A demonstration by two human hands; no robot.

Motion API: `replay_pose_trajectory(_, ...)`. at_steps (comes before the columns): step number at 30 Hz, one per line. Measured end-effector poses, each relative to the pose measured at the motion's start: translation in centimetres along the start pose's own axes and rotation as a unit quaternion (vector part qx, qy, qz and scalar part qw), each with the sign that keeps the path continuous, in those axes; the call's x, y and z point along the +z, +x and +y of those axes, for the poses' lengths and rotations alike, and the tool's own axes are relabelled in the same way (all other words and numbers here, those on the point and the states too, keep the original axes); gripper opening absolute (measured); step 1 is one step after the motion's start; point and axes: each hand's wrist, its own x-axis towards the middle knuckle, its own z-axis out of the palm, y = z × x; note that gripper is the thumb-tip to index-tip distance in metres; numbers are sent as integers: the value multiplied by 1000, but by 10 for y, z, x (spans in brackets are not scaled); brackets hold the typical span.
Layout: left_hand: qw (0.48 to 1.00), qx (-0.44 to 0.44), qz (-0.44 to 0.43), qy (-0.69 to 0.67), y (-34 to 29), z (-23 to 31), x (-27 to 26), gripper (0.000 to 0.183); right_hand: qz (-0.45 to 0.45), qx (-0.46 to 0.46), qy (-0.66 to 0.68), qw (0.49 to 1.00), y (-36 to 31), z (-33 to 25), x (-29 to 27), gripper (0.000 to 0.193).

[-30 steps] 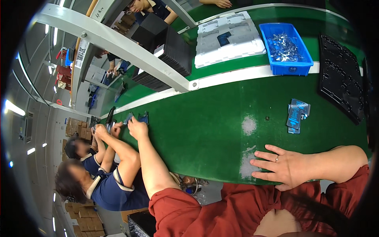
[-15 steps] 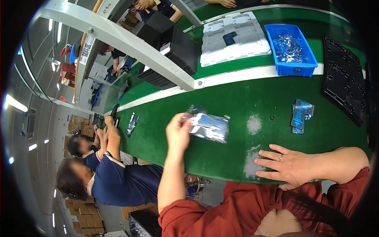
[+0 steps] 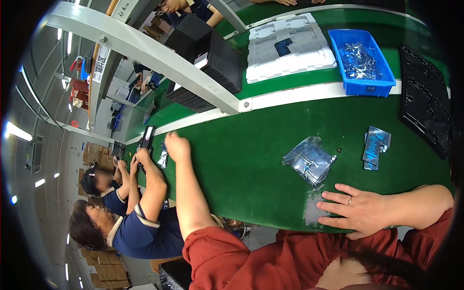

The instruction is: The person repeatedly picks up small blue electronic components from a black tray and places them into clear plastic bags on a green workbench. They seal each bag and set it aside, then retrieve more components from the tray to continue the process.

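Note:
My left hand [image 3: 178, 147] is stretched far out to the left over the green work surface [image 3: 241, 169]. Its fingers curl down beside a narrow silver pouch [image 3: 163, 155], and their tips are hidden, so a grip on it cannot be made out. My right hand [image 3: 356, 210] lies flat at the near edge, fingers spread, holding nothing. Just beyond its fingertips rests a shiny silver anti-static bag [image 3: 309, 162], crumpled and see-through in part. To the right of the bag sits a small stack of dark flat pieces with blue markings [image 3: 374, 147].
A blue bin [image 3: 365, 63] of small metallic pieces stands at the far right, beside a black moulded tray [image 3: 425, 99]. Behind the white rail are a white foam tray [image 3: 290, 48] and stacked black trays [image 3: 212, 63]. Close on my left, a co-worker [image 3: 140, 217] handles a black device [image 3: 146, 137].
The silver bag has left my left hand and now lies at centre right, covering a grey worn patch. My left hand has moved to the far left. My right hand stays flat.

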Motion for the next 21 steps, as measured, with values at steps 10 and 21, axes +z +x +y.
replay_pose_trajectory(10, 954, -194, -219, 64, -12, -64, 31, 32, -21, -5, -34, 999, 0, 6, 6, 69)
replay_pose_trajectory(21, 983, 29, -145, -109, -57, 32, -49, 4, -12, -5, 12, 1000, -1, 4, 6, 81)
